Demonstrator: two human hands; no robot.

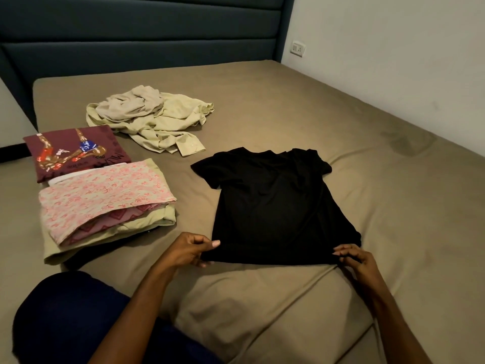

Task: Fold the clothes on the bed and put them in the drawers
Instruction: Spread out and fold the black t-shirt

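Observation:
A black T-shirt [273, 206] lies spread flat on the bed [393, 206], collar toward the headboard, hem toward me. My left hand [190, 249] pinches the hem's left corner between thumb and fingers. My right hand [354, 258] pinches the hem's right corner. A crumpled heap of pale cream and light green clothes [152, 116] lies farther up the bed. On the left sit folded items: a maroon printed shirt [73, 151] and a stack topped by pink floral cloth [105, 200].
A dark padded headboard [131, 30] runs along the far side. A white wall with a socket [298, 48] borders the bed on the right. My knee in dark blue cloth [65, 319] rests at the near left edge.

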